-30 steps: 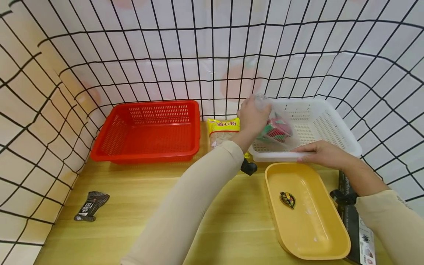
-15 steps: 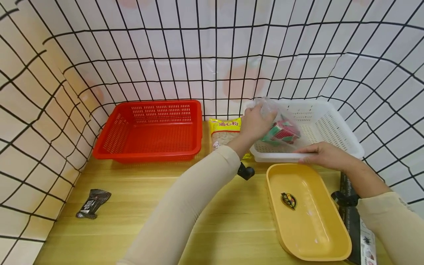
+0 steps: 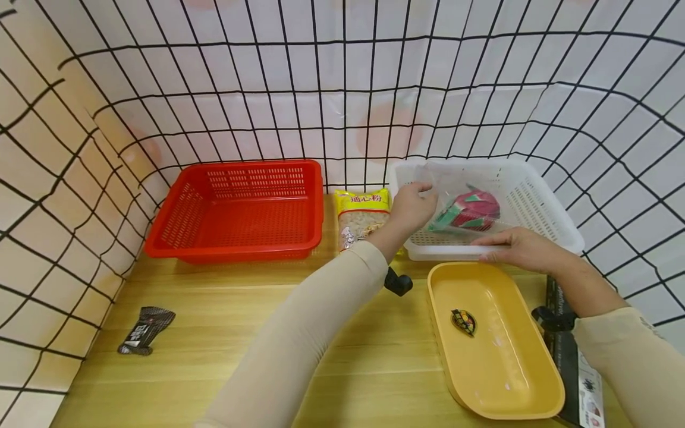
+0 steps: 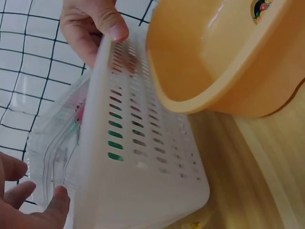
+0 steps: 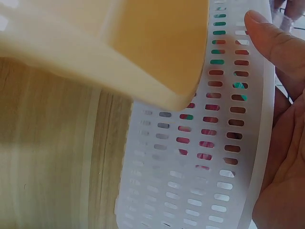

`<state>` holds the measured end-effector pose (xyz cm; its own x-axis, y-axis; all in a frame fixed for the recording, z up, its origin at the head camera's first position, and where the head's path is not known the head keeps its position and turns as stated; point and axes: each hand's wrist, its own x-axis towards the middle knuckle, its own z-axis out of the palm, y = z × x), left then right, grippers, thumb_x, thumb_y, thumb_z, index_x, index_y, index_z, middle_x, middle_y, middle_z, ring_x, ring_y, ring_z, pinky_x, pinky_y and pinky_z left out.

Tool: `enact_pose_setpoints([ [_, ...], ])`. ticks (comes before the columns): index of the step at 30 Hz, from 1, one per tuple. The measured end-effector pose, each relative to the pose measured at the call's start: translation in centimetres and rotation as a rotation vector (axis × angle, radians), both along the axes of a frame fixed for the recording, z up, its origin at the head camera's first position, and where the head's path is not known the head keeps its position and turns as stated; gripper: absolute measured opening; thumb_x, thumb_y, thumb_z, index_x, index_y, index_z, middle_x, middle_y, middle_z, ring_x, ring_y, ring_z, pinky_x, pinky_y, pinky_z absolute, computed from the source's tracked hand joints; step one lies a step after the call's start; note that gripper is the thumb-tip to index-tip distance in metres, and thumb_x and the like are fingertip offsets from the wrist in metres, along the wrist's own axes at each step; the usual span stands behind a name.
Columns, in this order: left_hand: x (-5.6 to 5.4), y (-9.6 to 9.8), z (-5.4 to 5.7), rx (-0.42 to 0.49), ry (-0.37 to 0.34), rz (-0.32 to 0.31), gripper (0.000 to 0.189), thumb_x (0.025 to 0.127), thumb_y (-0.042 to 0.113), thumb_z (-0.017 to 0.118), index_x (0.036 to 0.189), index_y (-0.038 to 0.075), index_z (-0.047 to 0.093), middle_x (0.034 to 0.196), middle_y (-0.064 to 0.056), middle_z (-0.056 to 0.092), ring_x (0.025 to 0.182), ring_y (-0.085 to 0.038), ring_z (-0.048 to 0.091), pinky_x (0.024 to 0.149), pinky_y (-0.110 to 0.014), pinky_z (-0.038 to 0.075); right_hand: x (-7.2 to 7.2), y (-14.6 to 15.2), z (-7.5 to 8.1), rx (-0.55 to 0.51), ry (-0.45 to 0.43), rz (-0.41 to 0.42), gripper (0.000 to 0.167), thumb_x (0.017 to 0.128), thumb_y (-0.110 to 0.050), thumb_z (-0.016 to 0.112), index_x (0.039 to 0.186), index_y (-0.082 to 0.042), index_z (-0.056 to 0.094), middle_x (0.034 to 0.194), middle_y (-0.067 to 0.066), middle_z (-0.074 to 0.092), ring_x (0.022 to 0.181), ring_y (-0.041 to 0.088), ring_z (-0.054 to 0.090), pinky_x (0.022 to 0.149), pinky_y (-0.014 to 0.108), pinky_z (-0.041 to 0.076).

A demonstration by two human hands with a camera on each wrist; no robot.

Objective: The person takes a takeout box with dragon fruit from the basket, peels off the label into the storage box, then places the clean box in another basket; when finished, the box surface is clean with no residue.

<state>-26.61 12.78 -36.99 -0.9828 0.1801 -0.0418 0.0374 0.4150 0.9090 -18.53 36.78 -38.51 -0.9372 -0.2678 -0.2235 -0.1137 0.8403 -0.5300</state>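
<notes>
A pink and green dragon fruit in a clear plastic bag lies in the white basket at the back right. At the basket's left rim is my left hand, beside the bag. In the left wrist view, that hand's thumb and fingers are spread apart with nothing between them. My right hand pinches the front rim of the white basket, thumb outside and fingers inside. Pink and green show through the basket's slots in both wrist views.
A red basket stands at the back left, with a yellow pasta bag beside it. In front of the white basket is a yellow tray with a sticker. A dark wrapped snack lies left. Black wire mesh surrounds the table.
The bagged dragon fruit has come down to the right into the white basket. My left hand has loosened from the gathered bag top, which has spread out. The right hand stays on the rim.
</notes>
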Motion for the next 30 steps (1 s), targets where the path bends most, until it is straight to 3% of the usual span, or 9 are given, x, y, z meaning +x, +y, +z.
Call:
enact_pose_setpoints([
  [7,0.1,0.0,-0.5,-0.041,0.064,-0.181,0.043,0.101,0.016,0.056,0.144,0.011,0.059,0.154,-0.004,0.052,0.145,-0.016,0.045,0.116,-0.028,0.042,0.0,0.1,0.0,-0.019,0.021,0.013,0.039,0.094,-0.038,0.073,0.126,-0.015,0.074,0.115,0.009,0.076,0.095,0.015,0.064,0.082,0.028,0.054],
  [10,0.2,0.0,-0.7,-0.052,0.074,-0.241,0.046,0.102,0.015,0.055,0.147,0.012,0.055,0.156,-0.004,0.05,0.137,-0.015,0.051,0.109,-0.026,0.047,0.0,0.3,-0.2,-0.025,0.032,0.02,0.037,0.095,-0.035,0.073,0.125,-0.015,0.074,0.113,0.008,0.077,0.091,0.01,0.065,0.078,0.024,0.054],
  [15,0.3,0.1,-0.8,-0.031,0.026,-0.274,0.057,0.102,0.017,0.054,0.157,0.021,0.041,0.163,0.0,0.041,0.078,-0.012,0.056,0.073,-0.026,0.051,0.0,0.3,-0.2,-0.021,0.037,0.019,0.037,0.094,-0.037,0.073,0.125,-0.016,0.075,0.115,0.009,0.076,0.09,0.007,0.065,0.078,0.024,0.053],
  [17,0.3,-0.1,-0.8,-0.04,0.018,-0.289,0.061,0.102,0.018,0.054,0.16,0.025,0.035,0.165,0.002,0.037,0.074,-0.011,0.05,0.071,-0.028,0.049,-0.1,0.2,-0.2,-0.017,0.04,0.019,0.037,0.094,-0.037,0.073,0.125,-0.016,0.075,0.118,0.011,0.075,0.093,0.01,0.064,0.08,0.026,0.053],
  [18,0.2,-0.2,-0.8,-0.049,0.022,-0.302,0.062,0.103,0.019,0.054,0.161,0.026,0.033,0.166,0.003,0.036,0.077,-0.012,0.055,0.077,-0.029,0.052,-0.1,0.2,-0.2,-0.014,0.043,0.016,0.037,0.094,-0.037,0.073,0.125,-0.017,0.075,0.12,0.011,0.075,0.096,0.012,0.064,0.082,0.027,0.053],
  [21,0.1,-0.5,-0.6,-0.082,0.054,-0.319,0.063,0.103,0.021,0.054,0.161,0.027,0.031,0.165,0.004,0.037,0.126,-0.011,0.058,0.102,-0.031,0.049,-0.1,0.1,-0.3,-0.006,0.047,0.011,0.038,0.094,-0.038,0.073,0.126,-0.017,0.074,0.126,0.014,0.072,0.103,0.019,0.064,0.086,0.033,0.053],
  [24,0.0,-0.9,-0.6,-0.067,0.053,-0.32,0.062,0.103,0.021,0.052,0.161,0.028,0.031,0.164,0.004,0.04,0.098,-0.012,0.067,0.084,-0.027,0.055,0.0,0.0,-0.2,0.002,0.046,0.002,0.04,0.094,-0.039,0.072,0.128,-0.018,0.073,0.13,0.016,0.07,0.109,0.024,0.063,0.09,0.039,0.053],
  [28,0.3,-2.1,-0.8,0.022,0.055,-0.312,0.058,0.103,0.02,0.05,0.159,0.028,0.036,0.161,0.004,0.044,0.097,-0.017,0.068,0.057,-0.027,0.044,0.0,0.0,-0.1,0.0,0.042,0.004,0.04,0.095,-0.04,0.072,0.128,-0.018,0.073,0.131,0.016,0.07,0.11,0.025,0.063,0.089,0.037,0.053],
  [30,0.6,-2.7,-1.0,0.061,0.086,-0.316,0.056,0.103,0.019,0.049,0.158,0.027,0.039,0.16,0.003,0.046,0.135,-0.025,0.056,0.076,-0.028,0.054,-0.1,0.0,-0.1,-0.004,0.035,0.004,0.04,0.094,-0.041,0.072,0.128,-0.018,0.073,0.13,0.016,0.07,0.108,0.023,0.063,0.087,0.033,0.053],
])
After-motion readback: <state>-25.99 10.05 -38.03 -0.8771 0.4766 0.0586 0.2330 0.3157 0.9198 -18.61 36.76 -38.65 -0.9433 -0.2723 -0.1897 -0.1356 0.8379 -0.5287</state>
